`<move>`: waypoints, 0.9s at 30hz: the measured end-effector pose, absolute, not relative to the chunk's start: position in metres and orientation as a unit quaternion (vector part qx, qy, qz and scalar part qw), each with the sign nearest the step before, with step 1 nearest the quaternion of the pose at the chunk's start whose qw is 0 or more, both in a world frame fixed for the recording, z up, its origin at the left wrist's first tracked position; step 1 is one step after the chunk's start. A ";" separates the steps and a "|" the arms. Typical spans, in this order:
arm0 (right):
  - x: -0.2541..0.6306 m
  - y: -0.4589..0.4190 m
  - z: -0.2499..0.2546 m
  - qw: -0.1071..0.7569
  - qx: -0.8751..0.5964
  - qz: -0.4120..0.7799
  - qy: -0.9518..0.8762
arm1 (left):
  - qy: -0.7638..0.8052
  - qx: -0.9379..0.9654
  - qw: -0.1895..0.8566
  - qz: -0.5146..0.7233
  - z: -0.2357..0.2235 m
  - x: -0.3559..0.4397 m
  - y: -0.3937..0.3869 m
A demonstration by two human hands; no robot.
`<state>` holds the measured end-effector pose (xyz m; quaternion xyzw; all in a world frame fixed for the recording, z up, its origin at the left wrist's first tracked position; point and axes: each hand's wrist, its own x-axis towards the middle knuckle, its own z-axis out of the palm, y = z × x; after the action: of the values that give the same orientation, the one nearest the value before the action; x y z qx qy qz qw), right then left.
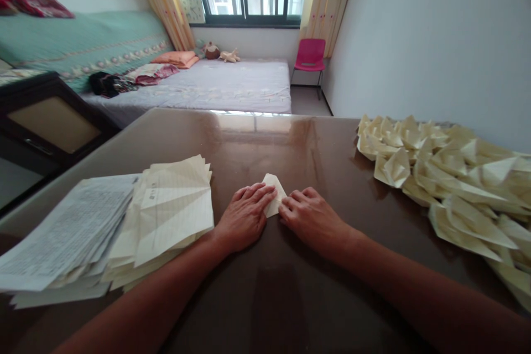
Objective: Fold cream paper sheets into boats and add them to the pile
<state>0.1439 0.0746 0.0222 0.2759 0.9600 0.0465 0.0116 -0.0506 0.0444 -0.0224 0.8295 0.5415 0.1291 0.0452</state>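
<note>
A small folded piece of cream paper (274, 191) lies on the brown tabletop in the middle of the head view. From its left side, my left hand (246, 213) rests on it with fingers laid flat across the surface. My right hand (309, 215) has its fingers curled and closed on the paper's right edge. Part of the paper is hidden under the fingers of both hands.
Loose cream sheets (174, 210) and printed white pages (70, 229) are stacked at left. Several folded paper boats (456, 171) crowd the table's right side. Beyond the glossy table (265, 149) stand a bed (236, 86) and a pink chair (310, 55).
</note>
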 end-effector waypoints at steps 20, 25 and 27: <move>0.146 0.095 0.005 -0.045 0.273 0.038 0.960 | 0.541 0.830 -0.039 0.132 -0.016 -0.045 0.040; 0.147 0.093 0.007 -0.044 0.262 0.042 0.963 | 0.518 0.843 -0.039 0.137 -0.014 -0.045 0.041; 0.147 0.090 0.009 -0.047 0.265 0.041 0.962 | 0.516 0.840 -0.014 0.168 -0.014 -0.042 0.041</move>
<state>0.1465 0.0904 0.0086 0.2654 0.9621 0.0413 -0.0466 -0.0421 0.0406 -0.0141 0.8396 0.5165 0.1677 -0.0145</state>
